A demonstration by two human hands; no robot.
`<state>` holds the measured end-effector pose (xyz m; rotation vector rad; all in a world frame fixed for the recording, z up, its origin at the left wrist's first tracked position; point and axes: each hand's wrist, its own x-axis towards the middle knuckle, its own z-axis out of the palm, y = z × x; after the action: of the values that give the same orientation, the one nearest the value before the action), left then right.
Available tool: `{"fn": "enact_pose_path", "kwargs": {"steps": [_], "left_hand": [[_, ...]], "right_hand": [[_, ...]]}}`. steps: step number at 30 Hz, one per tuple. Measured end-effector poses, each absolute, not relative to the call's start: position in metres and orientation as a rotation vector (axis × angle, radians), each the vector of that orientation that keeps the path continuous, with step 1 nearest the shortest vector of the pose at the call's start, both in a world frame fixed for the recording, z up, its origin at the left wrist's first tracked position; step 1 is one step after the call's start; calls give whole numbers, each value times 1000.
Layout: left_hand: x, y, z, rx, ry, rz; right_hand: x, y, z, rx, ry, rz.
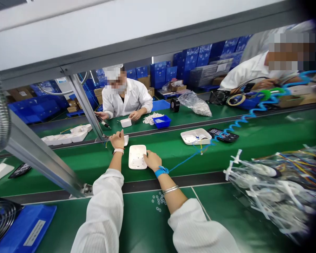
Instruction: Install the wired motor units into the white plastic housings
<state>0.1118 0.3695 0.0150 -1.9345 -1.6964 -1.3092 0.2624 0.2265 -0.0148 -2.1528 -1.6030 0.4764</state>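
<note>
My right hand [153, 161] grips the right edge of a white plastic housing [137, 157], a shallow tray-like shell with its inside facing up, over the green conveyor belt [168, 140]. A blue wrist strap [161, 171] with a coiled cord is on that wrist. Further forward and to the left, my left hand [117, 140] has its fingers curled at a small white plastic part [126, 140]. The hand hides most of that part, and a thin yellow wire shows beside it.
On the belt to the right lie another white housing [196, 136] and a black display panel [223, 135]. Small white washers [158, 201] lie on the near bench. Bagged wired parts [276, 189] are at right, a metal post [50, 158] at left. Co-workers [127, 95] sit opposite.
</note>
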Motion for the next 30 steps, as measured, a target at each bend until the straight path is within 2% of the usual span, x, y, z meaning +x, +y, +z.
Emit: {"fn": "enact_pose_path", "kwargs": {"steps": [8,18,24,30], "left_hand": [[112,376,-15,-2041,-1675,-1149],[110,422,20,-2040,-1564,-1048],[98,449,3,-2169,-1498,-940],[90,464,-16,-2256,-1473,-976]], "right_hand": [[259,228,-17,-2172,-1609,475],[259,229,-17,-2176,-1593,470],[261,232,-17,-2196,-1580,473],[259,227,-17,-2192,-1572,455]]}}
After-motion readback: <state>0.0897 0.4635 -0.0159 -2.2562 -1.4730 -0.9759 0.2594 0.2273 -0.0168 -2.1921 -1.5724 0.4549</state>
